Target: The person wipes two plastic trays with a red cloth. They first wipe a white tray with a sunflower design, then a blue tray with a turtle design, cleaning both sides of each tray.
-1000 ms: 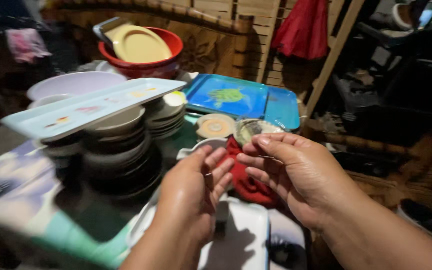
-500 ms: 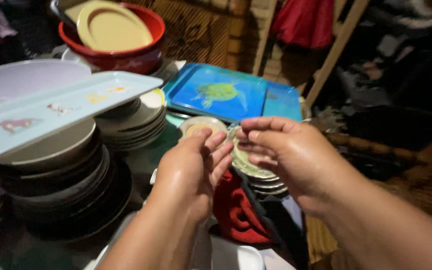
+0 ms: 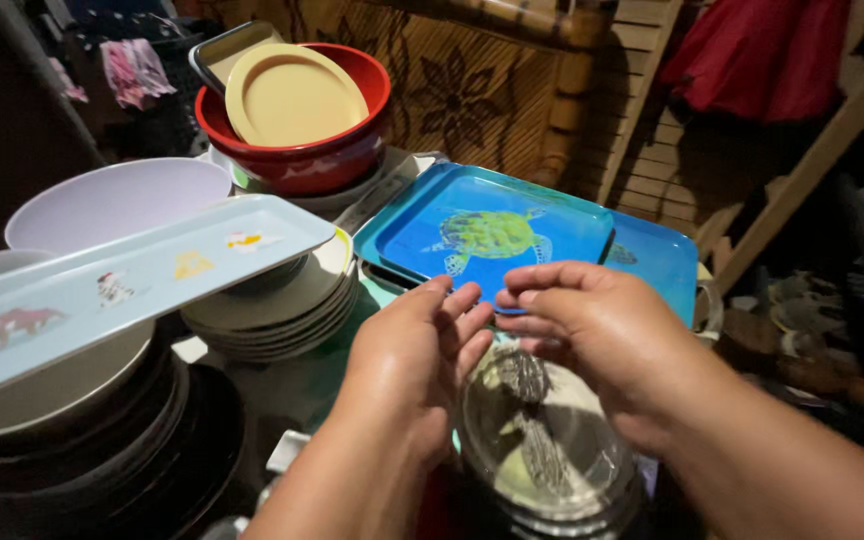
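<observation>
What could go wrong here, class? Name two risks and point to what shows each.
The long pale tray lies tilted across uneven stacks of bowls and plates, so a knock might slide it off. The left hand and right hand hover just over the clear glass plates; an elbow could topple the crowded stacks.

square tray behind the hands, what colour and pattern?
The square plastic tray is bright blue with a green sea turtle pictured in its middle; the head view shows it.
</observation>
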